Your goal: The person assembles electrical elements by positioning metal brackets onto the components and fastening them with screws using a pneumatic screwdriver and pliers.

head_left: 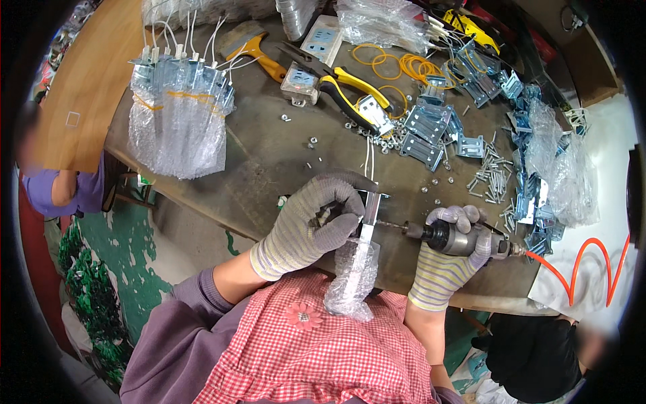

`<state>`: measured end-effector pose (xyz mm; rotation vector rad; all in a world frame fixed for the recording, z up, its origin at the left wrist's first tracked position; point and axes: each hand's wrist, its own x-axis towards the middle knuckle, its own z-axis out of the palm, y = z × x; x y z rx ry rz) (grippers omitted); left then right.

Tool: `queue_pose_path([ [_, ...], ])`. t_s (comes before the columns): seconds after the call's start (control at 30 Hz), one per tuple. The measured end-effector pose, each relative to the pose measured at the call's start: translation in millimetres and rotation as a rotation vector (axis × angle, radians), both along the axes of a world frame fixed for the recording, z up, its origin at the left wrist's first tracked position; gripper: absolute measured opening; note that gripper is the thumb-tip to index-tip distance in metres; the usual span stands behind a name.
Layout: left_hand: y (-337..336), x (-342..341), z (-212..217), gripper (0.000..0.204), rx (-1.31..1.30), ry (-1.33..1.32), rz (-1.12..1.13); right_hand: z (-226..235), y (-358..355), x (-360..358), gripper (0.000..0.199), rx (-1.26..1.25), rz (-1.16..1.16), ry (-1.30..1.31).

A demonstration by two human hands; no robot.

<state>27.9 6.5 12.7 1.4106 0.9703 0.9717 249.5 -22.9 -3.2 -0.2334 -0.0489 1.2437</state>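
Observation:
My left hand (316,219), in a striped work glove, pinches the metal bracket end of a slim part (367,225) at the table's near edge. White wires rise from that end, and bubble wrap (351,279) covers its lower length, which hangs over my apron. In my gloved right hand (447,259) is an air screwdriver (464,239), held sideways with its long bit (390,224) pointing left at the bracket. Whether the tip touches the bracket or a screw there, I cannot tell. An orange coiled hose (572,276) runs from the tool's back end.
Wrapped, wired parts (178,121) lie bundled at the left. Yellow-black pliers (350,87), a scraper (259,54), a power strip (319,47) and rubber bands (417,66) lie farther back. Metal brackets (427,131), loose screws (494,175) and nuts (387,143) spread to the right. Other people sit at both sides.

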Motion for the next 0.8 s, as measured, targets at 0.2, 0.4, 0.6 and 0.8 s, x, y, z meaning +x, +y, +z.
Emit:
queue_pose_path([
  [0.2,3,-9,2,0.017,-0.153,-0.038,-0.024,1,0,0,0.026,-0.003,0.011,-0.01],
  [0.4,18,-18,7,0.015,0.056,0.201,-0.093,0,1,-1,0.026,0.008,0.01,-0.023],
  [0.6,23,-16,-1,0.013,0.128,0.049,-0.124,1,1,-1,0.027,-0.014,-0.003,-0.025],
  [0.8,19,-14,-2,0.013,0.064,0.032,-0.098,1,1,-1,0.026,-0.012,-0.006,-0.025],
])
